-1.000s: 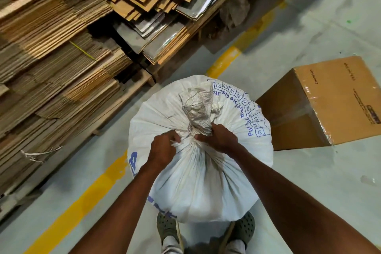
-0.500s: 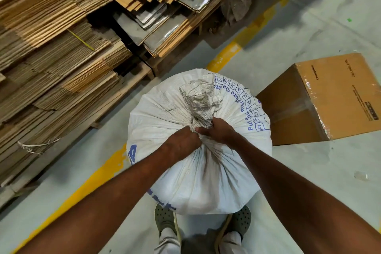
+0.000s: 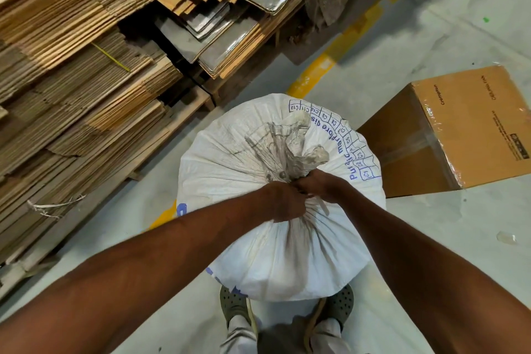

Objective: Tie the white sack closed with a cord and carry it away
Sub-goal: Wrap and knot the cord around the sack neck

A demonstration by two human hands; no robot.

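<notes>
A full white woven sack (image 3: 244,164) with blue print stands on the floor right in front of my feet. Its gathered neck (image 3: 287,146) sticks up, crumpled and grey. My left hand (image 3: 283,202) and my right hand (image 3: 319,185) meet at the base of that neck, both with fingers curled in. A thin pale cord end (image 3: 323,205) shows just below my right hand. My fingers hide the cord's wrap round the neck.
Tall stacks of flattened cardboard (image 3: 71,89) on pallets fill the left and the far side. A sealed brown carton (image 3: 471,126) stands on the floor to the right of the sack. A yellow floor line (image 3: 313,75) runs diagonally behind the sack.
My left hand has slid right, from beside the neck to close against my right hand. The neck's top has loosened and leans right.
</notes>
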